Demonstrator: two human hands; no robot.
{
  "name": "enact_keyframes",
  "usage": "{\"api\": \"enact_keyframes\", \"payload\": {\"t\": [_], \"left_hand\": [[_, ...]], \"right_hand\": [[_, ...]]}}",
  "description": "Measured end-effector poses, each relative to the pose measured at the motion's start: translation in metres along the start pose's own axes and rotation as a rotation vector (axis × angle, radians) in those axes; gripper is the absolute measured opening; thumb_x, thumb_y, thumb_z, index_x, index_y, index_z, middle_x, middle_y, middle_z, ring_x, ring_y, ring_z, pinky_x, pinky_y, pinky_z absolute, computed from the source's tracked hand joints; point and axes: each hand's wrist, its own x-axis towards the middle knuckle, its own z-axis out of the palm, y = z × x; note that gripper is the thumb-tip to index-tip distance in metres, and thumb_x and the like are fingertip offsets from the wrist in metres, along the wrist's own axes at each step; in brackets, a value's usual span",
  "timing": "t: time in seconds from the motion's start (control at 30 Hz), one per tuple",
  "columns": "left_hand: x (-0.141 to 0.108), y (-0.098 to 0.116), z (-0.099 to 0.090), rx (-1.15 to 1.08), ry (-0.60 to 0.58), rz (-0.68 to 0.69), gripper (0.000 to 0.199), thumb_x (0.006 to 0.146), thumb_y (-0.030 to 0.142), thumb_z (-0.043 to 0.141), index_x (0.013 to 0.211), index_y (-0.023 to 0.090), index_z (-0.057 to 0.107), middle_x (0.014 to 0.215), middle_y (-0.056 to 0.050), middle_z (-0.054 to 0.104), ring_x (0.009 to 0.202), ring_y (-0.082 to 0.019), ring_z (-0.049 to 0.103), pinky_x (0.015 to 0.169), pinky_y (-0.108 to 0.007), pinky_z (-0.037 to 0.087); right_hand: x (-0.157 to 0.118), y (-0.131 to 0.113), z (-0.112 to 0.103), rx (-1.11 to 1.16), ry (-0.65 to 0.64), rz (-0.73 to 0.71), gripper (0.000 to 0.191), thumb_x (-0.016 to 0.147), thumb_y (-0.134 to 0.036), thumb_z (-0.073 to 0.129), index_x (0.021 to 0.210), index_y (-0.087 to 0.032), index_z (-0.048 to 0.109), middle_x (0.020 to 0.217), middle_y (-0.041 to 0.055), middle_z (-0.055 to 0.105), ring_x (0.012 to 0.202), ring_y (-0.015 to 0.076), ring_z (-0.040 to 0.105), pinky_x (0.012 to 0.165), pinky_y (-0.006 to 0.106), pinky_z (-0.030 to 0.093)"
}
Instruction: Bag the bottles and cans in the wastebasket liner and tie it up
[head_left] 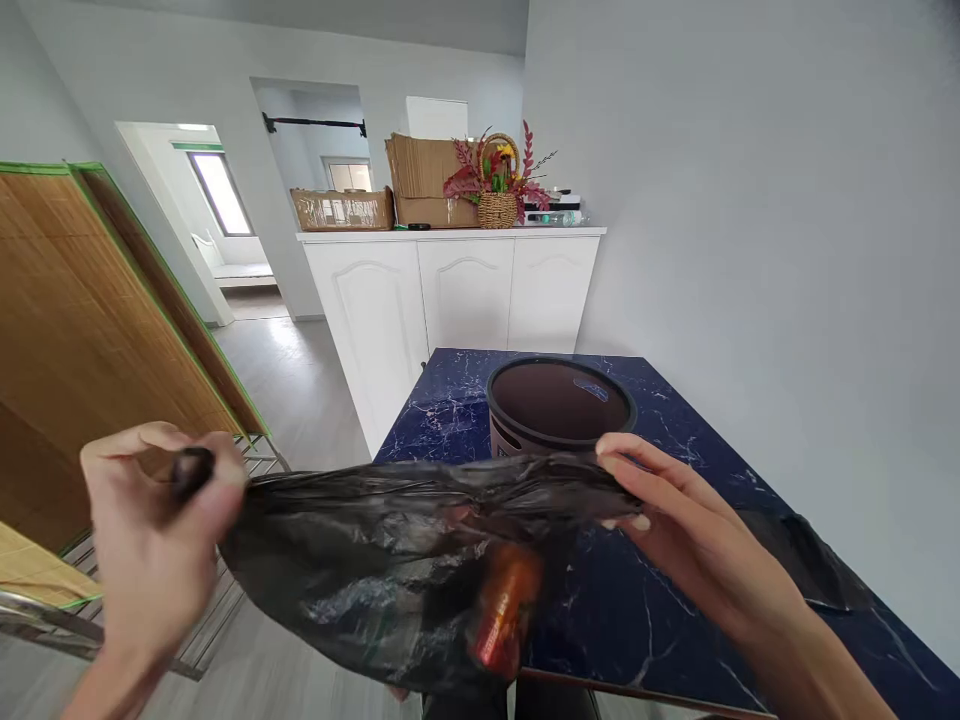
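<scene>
A thin black plastic bag [352,570] is stretched sideways in front of me, its gathered upper edge pulled between both hands. My left hand [154,530] is closed round the bag's left end, and a dark bunch of plastic pokes out of the fist. At the other end, my right hand [667,490] pinches the top edge between thumb and fingers. A red and orange can-like item [508,610] shows through the plastic, low and toward the right; it is blurred. Behind the bag stands a round brown bin [511,437] with a dark rim, partly covered by the bag.
Bin and bag are at a blue marble-patterned table [622,610]. Another folded black plastic piece [814,560] lies at its right side. A white cabinet [465,290] beyond bears cardboard boxes [424,170] and a flower basket [496,208]. Bamboo-mat panels [97,320] stand left.
</scene>
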Motion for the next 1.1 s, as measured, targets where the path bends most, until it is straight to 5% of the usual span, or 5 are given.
{"api": "enact_keyframes", "payload": {"t": [0.23, 0.37, 0.6, 0.8, 1.1], "left_hand": [[-0.039, 0.008, 0.062, 0.534, -0.739, 0.558, 0.106, 0.071, 0.069, 0.089, 0.156, 0.027, 0.043, 0.106, -0.004, 0.072, 0.091, -0.027, 0.072, 0.078, -0.038, 0.057], [-0.037, 0.007, 0.095, 0.468, -0.912, 0.537, 0.020, 0.101, 0.036, 0.063, 0.112, 0.021, 0.072, 0.094, -0.004, 0.072, 0.085, -0.022, 0.069, 0.072, -0.032, 0.051], [-0.027, 0.018, 0.090, 0.286, -0.907, 0.442, 0.028, 0.098, 0.012, 0.050, 0.071, 0.019, 0.054, 0.067, 0.004, 0.052, 0.061, -0.012, 0.046, 0.058, -0.025, 0.034], [-0.016, 0.023, 0.084, 0.193, -0.849, 0.278, 0.015, 0.098, 0.020, 0.063, 0.095, 0.024, 0.077, 0.069, 0.004, 0.052, 0.061, -0.012, 0.043, 0.058, -0.024, 0.034], [0.015, -0.042, 0.033, -0.545, -0.243, -0.369, 0.041, 0.078, 0.044, 0.095, 0.107, 0.021, 0.078, 0.067, 0.007, 0.041, 0.059, -0.009, 0.040, 0.056, -0.018, 0.041]], "right_hand": [[0.017, -0.014, 0.047, -0.226, -0.258, -0.076, 0.023, 0.100, -0.049, 0.074, 0.113, -0.030, 0.073, 0.082, -0.0031, 0.052, 0.073, 0.0122, 0.049, 0.066, 0.023, 0.042], [0.022, -0.016, 0.057, -0.307, -0.353, -0.140, 0.023, 0.103, -0.047, 0.069, 0.116, -0.029, 0.071, 0.080, -0.0040, 0.052, 0.069, 0.0124, 0.050, 0.063, 0.025, 0.043], [0.018, 0.023, 0.044, -0.508, -0.210, -0.374, 0.106, 0.073, -0.038, 0.099, 0.160, -0.042, 0.039, 0.157, 0.0051, 0.051, 0.142, 0.0275, 0.050, 0.112, 0.041, 0.047], [0.039, 0.048, 0.071, -0.571, -0.293, -0.476, 0.031, 0.105, -0.041, 0.065, 0.134, -0.033, 0.073, 0.145, 0.0049, 0.068, 0.148, 0.0302, 0.051, 0.127, 0.051, 0.033], [0.035, 0.056, 0.058, 0.342, -0.116, -0.214, 0.033, 0.102, -0.057, 0.068, 0.092, -0.026, 0.075, 0.086, 0.0024, 0.075, 0.120, 0.0274, 0.071, 0.116, 0.046, 0.047]]}}
